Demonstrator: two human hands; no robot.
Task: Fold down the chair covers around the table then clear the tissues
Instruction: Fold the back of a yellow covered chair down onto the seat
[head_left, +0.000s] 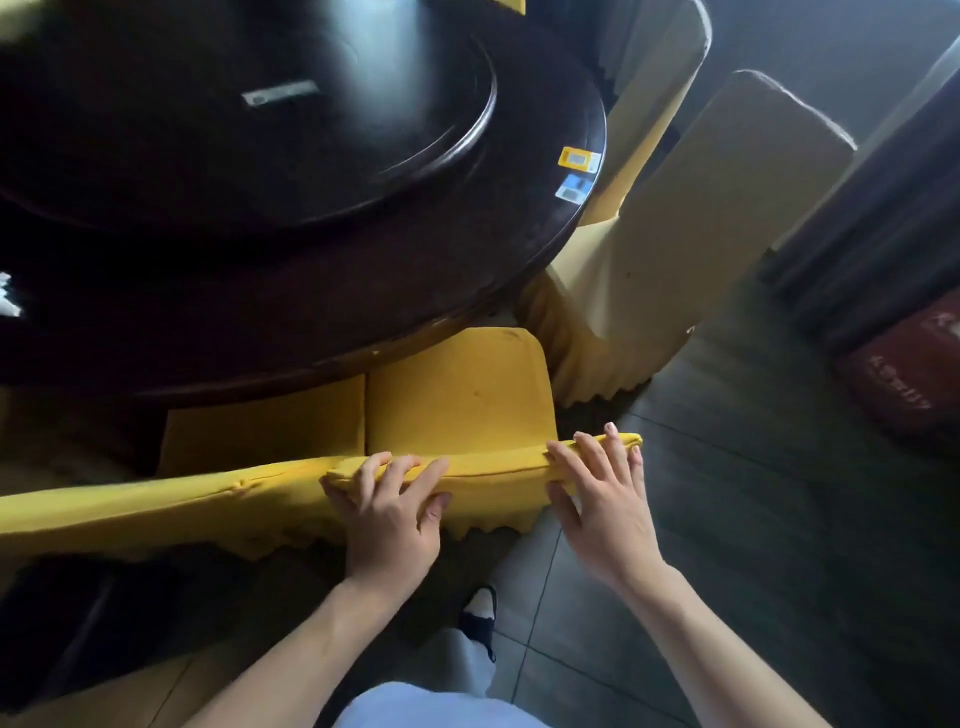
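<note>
A chair in a bright yellow cover (457, 400) stands pushed under the dark round table (322, 291). Both hands rest on the top edge of its back. My left hand (389, 509) grips the yellow cover at the middle of the back, fingers curled over the edge. My right hand (597, 488) holds the cover at the right corner. The cover's scalloped hem (488, 530) hangs just below my hands. A crumpled white tissue (9, 296) lies on the table at the far left edge of the view.
A second yellow chair back (156, 504) runs to the left. Two pale yellow covered chairs (691, 208) stand at the right of the table. A dark lazy Susan (260, 114) fills the table's middle. Small cards (576, 158) lie near the table's rim. Grey tile floor (753, 493) spreads to the right.
</note>
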